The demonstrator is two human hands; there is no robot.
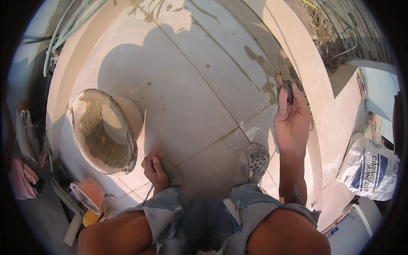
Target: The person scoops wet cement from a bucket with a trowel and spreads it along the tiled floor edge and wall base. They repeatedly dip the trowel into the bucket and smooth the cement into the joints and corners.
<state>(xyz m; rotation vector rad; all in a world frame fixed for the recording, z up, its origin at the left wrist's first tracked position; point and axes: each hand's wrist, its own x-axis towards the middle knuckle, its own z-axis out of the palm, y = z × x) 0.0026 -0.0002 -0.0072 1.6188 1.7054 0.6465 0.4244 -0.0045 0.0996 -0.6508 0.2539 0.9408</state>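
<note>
My right hand point(291, 117) grips a small scraper with a dark handle point(290, 91); its metal blade point(284, 68) meets the grey smeared grout along the right edge of the tiled floor point(187, 110). My left hand point(155, 170) hangs low by my shoe, fingers curled; whether it holds anything is unclear. To its left a mortar-crusted bucket point(103, 131) stands tilted toward me, grey residue inside. My grey perforated clog point(253, 165) rests on the tiles between the hands.
A raised cream ledge point(308, 51) curves along the right, with a white printed sack point(367, 165) beside it. At the left are pale hoses point(63, 29), a small orange bucket point(87, 195) and a pink cloth point(21, 178). My bent knees fill the lower edge.
</note>
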